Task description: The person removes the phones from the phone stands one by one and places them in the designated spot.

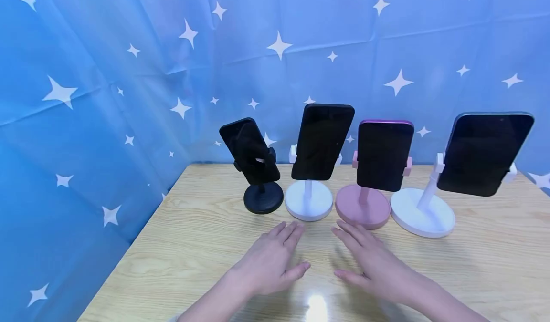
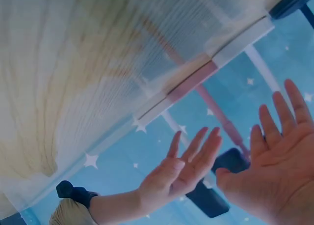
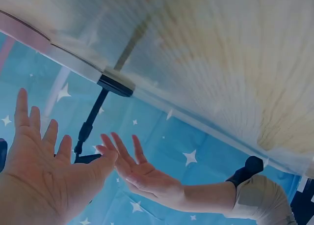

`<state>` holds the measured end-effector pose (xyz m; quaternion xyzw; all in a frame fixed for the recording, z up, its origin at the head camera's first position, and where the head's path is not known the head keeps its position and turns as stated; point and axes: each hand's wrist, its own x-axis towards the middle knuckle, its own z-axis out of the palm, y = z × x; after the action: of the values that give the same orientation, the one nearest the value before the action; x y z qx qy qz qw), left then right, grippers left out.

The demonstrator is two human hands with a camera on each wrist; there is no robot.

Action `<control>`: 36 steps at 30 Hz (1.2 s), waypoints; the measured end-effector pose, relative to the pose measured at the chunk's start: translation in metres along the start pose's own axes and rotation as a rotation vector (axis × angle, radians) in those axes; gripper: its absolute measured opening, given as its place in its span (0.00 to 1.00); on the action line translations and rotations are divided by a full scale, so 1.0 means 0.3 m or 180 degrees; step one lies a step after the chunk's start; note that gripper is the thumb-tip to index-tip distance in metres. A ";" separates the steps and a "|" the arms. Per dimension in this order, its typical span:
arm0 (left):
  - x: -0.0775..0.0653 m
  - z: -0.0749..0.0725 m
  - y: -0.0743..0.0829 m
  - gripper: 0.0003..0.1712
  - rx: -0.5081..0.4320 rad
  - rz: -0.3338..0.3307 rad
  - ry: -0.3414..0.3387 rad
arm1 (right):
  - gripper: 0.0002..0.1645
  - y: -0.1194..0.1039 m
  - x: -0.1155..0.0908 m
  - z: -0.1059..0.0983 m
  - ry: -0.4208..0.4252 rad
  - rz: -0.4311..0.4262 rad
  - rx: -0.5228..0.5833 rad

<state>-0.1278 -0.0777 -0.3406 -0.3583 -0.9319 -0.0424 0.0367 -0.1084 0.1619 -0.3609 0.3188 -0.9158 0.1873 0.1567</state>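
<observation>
In the head view a row of phones on stands lines the table's far side. From the left come a black stand (image 1: 263, 202) with a tilted black phone (image 1: 245, 143), a white stand (image 1: 308, 207) with a phone (image 1: 324, 140), a pink stand (image 1: 363, 210) with a pink-edged phone (image 1: 384, 155), and another white stand (image 1: 423, 219) with a wide-looking phone (image 1: 485, 152). My left hand (image 1: 270, 262), fingers extended, is in front of the left white stand. My right hand (image 1: 375, 267) is in front of the pink one, fingers likewise extended. Both are palm down, holding nothing.
A light wood-grain table (image 1: 185, 250) supports the stands. Behind it and along the left hangs a blue cloth (image 1: 107, 136) with white stars. Neighbouring stand bases stand close together; the right-hand phone reaches out sideways beyond its base.
</observation>
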 end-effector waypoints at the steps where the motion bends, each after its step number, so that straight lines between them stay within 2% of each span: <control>1: -0.003 0.001 -0.004 0.38 -0.0016 -0.0035 0.0003 | 0.39 -0.003 0.007 0.003 0.0016 -0.0041 0.0040; 8: -0.021 0.006 -0.034 0.36 -0.0115 -0.0211 0.0098 | 0.38 -0.048 0.065 0.009 -0.0143 0.0090 0.0383; 15: -0.031 0.008 -0.066 0.31 -0.0166 -0.0251 0.0361 | 0.38 -0.082 0.123 0.027 -0.0305 0.0263 0.0731; 19: -0.032 0.012 -0.084 0.30 -0.0280 -0.0342 0.0448 | 0.38 -0.096 0.153 0.040 -0.0292 0.0317 0.0881; 27: -0.040 0.016 -0.122 0.27 -0.0583 -0.0565 0.0997 | 0.40 -0.118 0.215 0.053 -0.0269 0.0495 0.1081; 32: -0.043 0.006 -0.137 0.25 -0.0816 -0.0764 0.1216 | 0.40 -0.128 0.243 0.058 -0.0293 0.0637 0.1263; 36: -0.042 -0.002 -0.150 0.24 -0.0831 -0.0872 0.1358 | 0.41 -0.138 0.265 0.063 -0.0304 0.0732 0.1435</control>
<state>-0.1486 -0.1194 -0.3436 -0.2137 -0.9295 -0.2411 0.1794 -0.1445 0.0817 -0.3350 0.2480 -0.8875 0.3880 0.0159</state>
